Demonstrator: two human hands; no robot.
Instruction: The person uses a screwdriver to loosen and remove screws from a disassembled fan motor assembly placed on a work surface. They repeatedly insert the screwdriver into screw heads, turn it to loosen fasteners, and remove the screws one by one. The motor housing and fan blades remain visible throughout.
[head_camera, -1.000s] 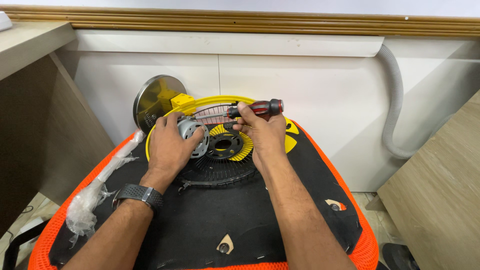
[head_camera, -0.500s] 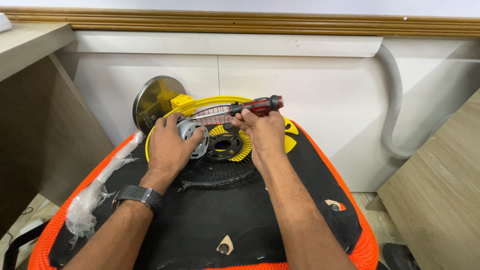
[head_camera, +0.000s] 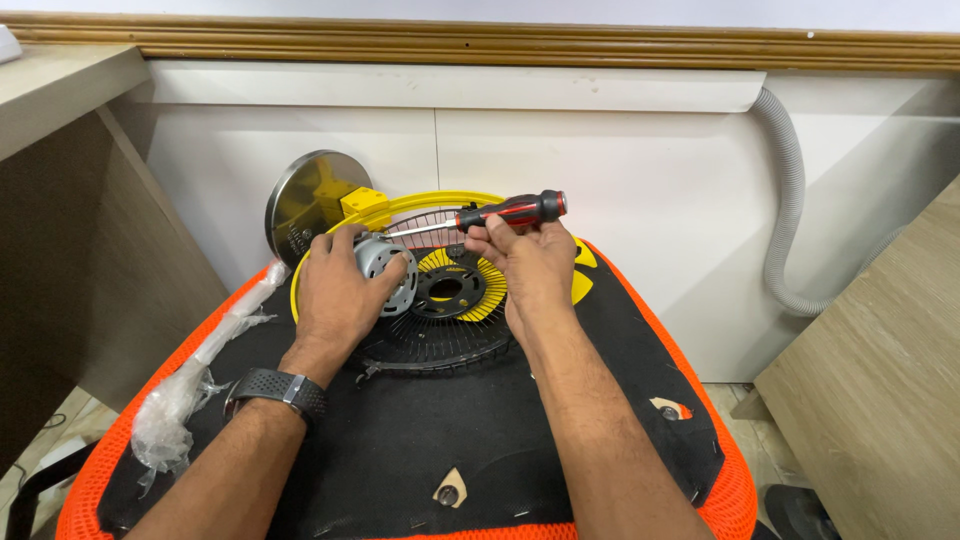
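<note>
Red and black plastic marks the handle of the screwdriver (head_camera: 510, 212) that we see pinched in the curled fingers of the right hand (head_camera: 530, 270), just above the middle of the frame; the hand is closed around the handle's lower end, and the thin metal shaft runs left from it toward the silver motor (head_camera: 385, 270). The left hand (head_camera: 335, 300) is cupped over that motor, its fingers wrapped round the left side and its thumb lying across the front, so the hand is closed on it. A dark watch (head_camera: 280, 392) sits on the left wrist. Under and between both hands lies a round black fan grille (head_camera: 440, 340) with a yellow ring and a black hub at its centre, and behind it a yellow wire guard (head_camera: 430, 203) curves over the top. Just to the upper left of the left hand a yellow block joins a round grey metal base plate (head_camera: 300, 200), which stands tilted against the white wall panel (head_camera: 600, 170). All of these rest on the black seat of a chair with an orange mesh edge (head_camera: 700, 400) that fills the lower half of the frame. A crumpled clear plastic wrap (head_camera: 180, 400) lies along the left edge of the seat. A grey corrugated hose (head_camera: 790, 200) hangs down the wall at the right, and a wooden desk (head_camera: 60, 90) stands at the upper left.
</note>
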